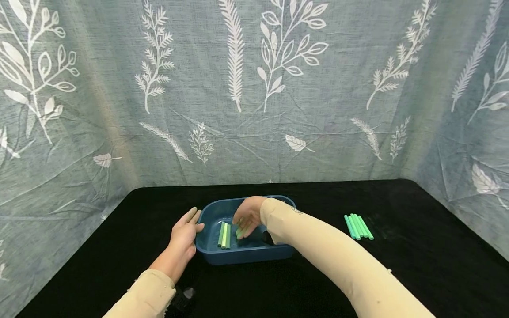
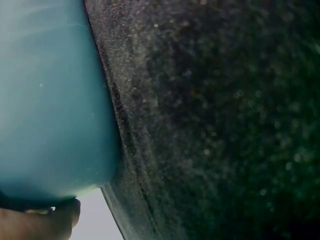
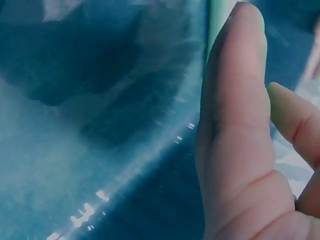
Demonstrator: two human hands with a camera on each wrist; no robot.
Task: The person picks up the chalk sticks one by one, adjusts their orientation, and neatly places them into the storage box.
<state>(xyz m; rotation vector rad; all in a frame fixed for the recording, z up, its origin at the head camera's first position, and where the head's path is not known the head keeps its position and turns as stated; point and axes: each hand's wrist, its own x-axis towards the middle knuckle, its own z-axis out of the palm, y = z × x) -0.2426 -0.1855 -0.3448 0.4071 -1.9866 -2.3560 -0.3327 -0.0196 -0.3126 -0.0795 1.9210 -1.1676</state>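
1. Blue tub [image 1: 254,255], one: on the black-covered desk [image 1: 246,291]; left hand [image 1: 184,236] at its left edge, presumably for steadiness.
2. Three sticks [image 1: 224,235], greens and yellow-green: inside, near tub's left wall, aligned side by side, apparently for neatness.
3. Green stick [image 1: 239,232], one: inside tub, right of the trio, lightly pinched by right hand [image 1: 248,215].
4. Further green sticks [image 1: 359,227]: toward desk's right edge, side by side.
5. Right arm: across tub's near right corner, fingers downward.
6. Left fingers: extended, thumb at rim, ungripped.
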